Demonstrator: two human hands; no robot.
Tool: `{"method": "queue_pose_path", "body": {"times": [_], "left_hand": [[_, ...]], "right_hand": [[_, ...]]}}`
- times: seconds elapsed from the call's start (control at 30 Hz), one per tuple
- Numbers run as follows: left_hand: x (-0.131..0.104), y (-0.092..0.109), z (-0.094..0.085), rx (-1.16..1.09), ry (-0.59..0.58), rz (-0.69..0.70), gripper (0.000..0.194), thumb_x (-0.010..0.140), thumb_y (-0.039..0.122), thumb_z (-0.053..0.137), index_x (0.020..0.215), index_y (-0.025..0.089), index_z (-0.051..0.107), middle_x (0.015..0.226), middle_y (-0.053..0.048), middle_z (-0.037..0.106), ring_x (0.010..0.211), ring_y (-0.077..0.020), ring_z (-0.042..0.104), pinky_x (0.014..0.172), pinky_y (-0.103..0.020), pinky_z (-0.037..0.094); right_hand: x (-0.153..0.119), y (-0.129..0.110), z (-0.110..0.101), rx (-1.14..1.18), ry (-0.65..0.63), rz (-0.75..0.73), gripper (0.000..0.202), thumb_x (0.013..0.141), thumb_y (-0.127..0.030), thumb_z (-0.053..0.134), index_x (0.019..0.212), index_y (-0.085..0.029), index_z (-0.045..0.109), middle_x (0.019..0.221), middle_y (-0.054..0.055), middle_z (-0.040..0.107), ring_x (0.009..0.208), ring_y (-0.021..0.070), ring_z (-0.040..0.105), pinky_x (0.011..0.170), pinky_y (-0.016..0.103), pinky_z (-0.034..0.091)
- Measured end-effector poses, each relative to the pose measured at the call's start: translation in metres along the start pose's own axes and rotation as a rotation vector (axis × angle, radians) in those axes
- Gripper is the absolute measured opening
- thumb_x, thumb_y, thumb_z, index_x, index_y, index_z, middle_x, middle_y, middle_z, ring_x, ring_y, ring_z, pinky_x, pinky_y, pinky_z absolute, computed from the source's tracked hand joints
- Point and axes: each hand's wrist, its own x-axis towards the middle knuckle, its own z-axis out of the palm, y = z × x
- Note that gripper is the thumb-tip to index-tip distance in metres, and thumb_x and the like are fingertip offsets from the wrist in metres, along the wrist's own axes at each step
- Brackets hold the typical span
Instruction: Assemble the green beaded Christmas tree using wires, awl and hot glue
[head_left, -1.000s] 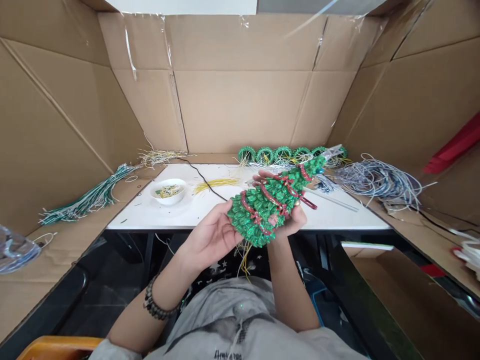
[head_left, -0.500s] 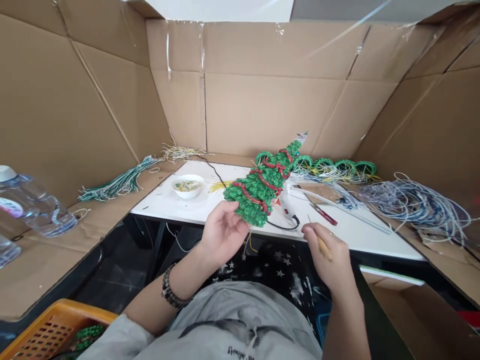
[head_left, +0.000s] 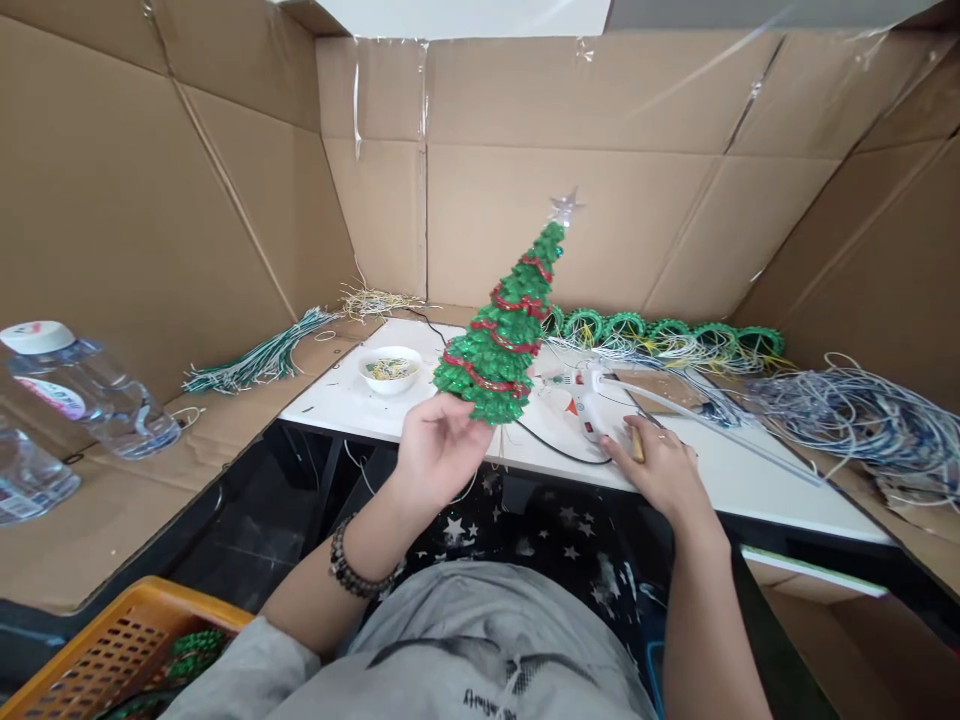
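Observation:
My left hand point(head_left: 439, 447) holds a small green glittery Christmas tree point(head_left: 501, 335) by its base, nearly upright, with red garlands and a clear star on top. My right hand point(head_left: 654, 466) rests at the front edge of the white table point(head_left: 720, 480), fingers closed on a thin wooden-handled tool point(head_left: 637, 443). A white glue gun point(head_left: 592, 405) with a black cord lies just left of that hand.
A white bowl point(head_left: 390, 367) of small bits sits left on the table. Green rings point(head_left: 660, 330) line the back; grey wire coils point(head_left: 862, 415) lie right, green wire bundles point(head_left: 259, 355) left. Water bottles point(head_left: 82, 395) and an orange basket point(head_left: 105, 650) are at left. Cardboard walls surround.
The tree has gone from lying across both hands to standing upright in my left hand alone. My right hand let go, took a thin tool and moved to the table edge.

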Motion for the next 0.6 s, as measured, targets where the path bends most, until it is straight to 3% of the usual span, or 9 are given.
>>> {"method": "queue_pose_path", "body": {"times": [0.1,0.2,0.3,0.43,0.53,0.6], "left_hand": [[0.008,0.015,-0.006,-0.074,0.017,0.097,0.042,0.068,-0.002,0.044,0.092,0.02,0.071,0.066,0.0,0.072,0.067,-0.0158,0.07,0.082,-0.032,0.057],[0.013,0.03,-0.01,-0.134,0.05,0.214,0.03,0.082,0.01,0.042,0.091,0.02,0.069,0.079,-0.003,0.077,0.082,-0.0187,0.074,0.086,-0.035,0.058],[0.015,0.041,-0.01,-0.118,0.028,0.275,0.025,0.091,0.025,0.044,0.087,0.019,0.067,0.078,-0.003,0.075,0.083,-0.0176,0.073,0.088,-0.033,0.057],[0.017,0.048,-0.006,-0.069,0.028,0.336,0.023,0.092,0.024,0.048,0.074,0.019,0.061,0.062,0.0,0.065,0.066,-0.0125,0.066,0.079,-0.025,0.057],[0.017,0.05,-0.004,-0.047,0.044,0.369,0.021,0.088,0.012,0.051,0.069,0.019,0.057,0.056,0.003,0.058,0.053,-0.0079,0.055,0.069,-0.02,0.054],[0.017,0.05,-0.004,-0.014,0.051,0.377,0.022,0.084,0.006,0.051,0.068,0.019,0.056,0.057,0.004,0.058,0.053,-0.0078,0.053,0.068,-0.02,0.053]], "right_hand": [[0.003,0.003,-0.001,-0.018,-0.032,-0.001,0.066,0.085,-0.063,0.045,0.129,-0.016,0.059,0.135,0.018,0.064,0.135,0.039,0.05,0.112,0.061,0.036],[0.004,0.008,0.001,0.011,-0.036,-0.015,0.066,0.085,-0.066,0.044,0.126,-0.019,0.063,0.132,0.016,0.066,0.135,0.0405,0.049,0.111,0.065,0.034],[-0.004,0.008,0.002,0.111,0.031,-0.03,0.071,0.086,-0.071,0.038,0.123,-0.018,0.065,0.131,0.016,0.067,0.131,0.0397,0.055,0.111,0.063,0.038],[-0.042,-0.008,-0.02,0.193,0.226,-0.129,0.071,0.086,-0.077,0.038,0.113,-0.018,0.068,0.122,0.018,0.071,0.121,0.0383,0.063,0.106,0.061,0.046],[-0.082,-0.027,-0.057,0.426,0.173,-0.391,0.031,0.092,-0.054,0.056,0.103,-0.029,0.071,0.109,0.007,0.077,0.105,0.0265,0.073,0.088,0.042,0.06],[-0.103,-0.036,-0.076,0.743,-0.03,-0.807,0.021,0.093,-0.047,0.057,0.102,-0.033,0.07,0.095,0.002,0.079,0.087,0.0196,0.076,0.076,0.032,0.062]]}}
